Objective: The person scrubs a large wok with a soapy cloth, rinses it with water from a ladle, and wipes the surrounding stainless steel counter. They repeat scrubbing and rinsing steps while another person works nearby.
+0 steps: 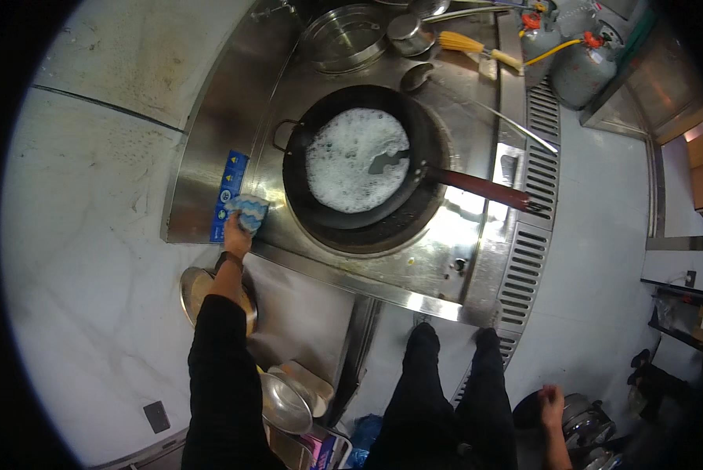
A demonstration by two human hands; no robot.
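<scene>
My left hand (237,236) holds a blue and white striped cloth (251,212) against the corner of the stainless steel stove, beside a blue warning label (229,179) on its backsplash. To the right of the cloth, a dark wok (351,220) with white foamy liquid (354,164) rests on the round burner ring. Its reddish-brown handle (483,191) points right, over the stove's edge. My right hand (551,398) hangs low at the lower right, away from the stove, with its fingers partly bent; whether it holds anything is unclear.
A long-handled ladle (416,77), a bamboo brush (462,43), a steel pot (410,35) and a round pan (345,38) lie at the stove's far end. Gas cylinders (584,70) stand beyond. A slotted floor drain (523,258) runs alongside. A mesh strainer (286,402) is at lower left.
</scene>
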